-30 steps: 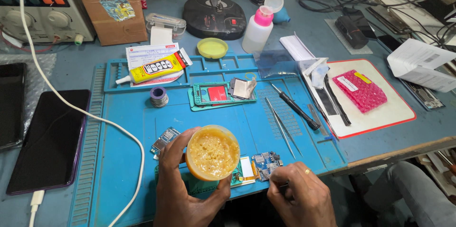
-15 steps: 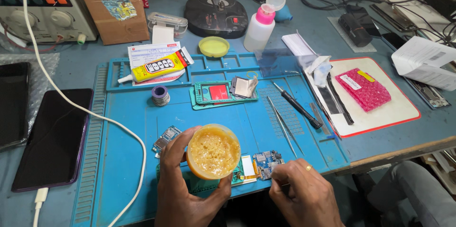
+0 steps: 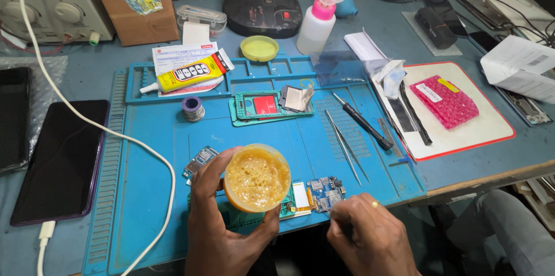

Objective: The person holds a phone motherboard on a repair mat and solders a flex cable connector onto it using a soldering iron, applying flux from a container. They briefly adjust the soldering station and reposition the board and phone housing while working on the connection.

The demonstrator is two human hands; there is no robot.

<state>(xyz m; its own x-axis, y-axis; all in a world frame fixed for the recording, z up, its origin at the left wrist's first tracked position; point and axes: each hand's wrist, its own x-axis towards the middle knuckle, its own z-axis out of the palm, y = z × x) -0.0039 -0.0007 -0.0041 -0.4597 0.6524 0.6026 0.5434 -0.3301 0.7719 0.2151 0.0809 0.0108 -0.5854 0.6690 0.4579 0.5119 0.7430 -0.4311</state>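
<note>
An open tub of yellowish paste is held in the left hand, tipped up toward the camera so the contents can be reached, right above the near edge of the blue work mat on the counter. The left grip is wrapped round the tub's side. The right hand is closed in a loose fist just beside a small circuit board; whether anything is pinched in it can't be told. Tweezers and a screwdriver are laid out near the mat's right edge, handy for that hand.
</note>
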